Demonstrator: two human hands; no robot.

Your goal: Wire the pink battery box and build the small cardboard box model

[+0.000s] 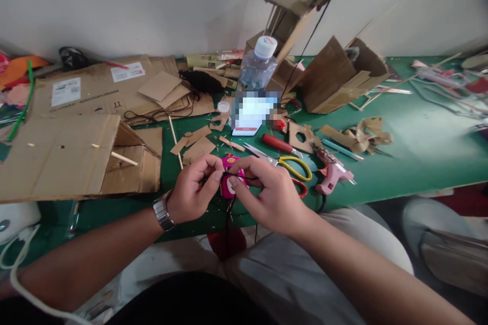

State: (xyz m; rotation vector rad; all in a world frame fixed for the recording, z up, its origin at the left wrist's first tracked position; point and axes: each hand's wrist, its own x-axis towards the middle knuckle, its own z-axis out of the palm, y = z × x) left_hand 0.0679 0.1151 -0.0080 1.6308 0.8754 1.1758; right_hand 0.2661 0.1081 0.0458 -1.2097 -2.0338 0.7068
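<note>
Close to the table's front edge, my left hand [198, 186] pinches a black cord [227, 213] between thumb and forefinger. My right hand [269, 190] pinches the same cord a short way to the right, the fingertips of both hands almost meeting. Loose cord ends dangle below the fingers, over the table edge. Just beneath and behind the hands is a magenta tape measure [229, 190], partly covered by them. Yellow-and-red-handled scissors [295, 167] lie beyond my right hand, beside a pink glue gun [332, 175].
A cardboard box structure [57, 157] with wooden sticks stands at left. Behind are a lit phone [247, 121], a plastic bottle [257, 71] and a tall cardboard build [292, 0] with a wheel. A red-handled tool [276, 142] and cardboard scraps [199, 148] lie about. A cable [23, 274] hangs lower left.
</note>
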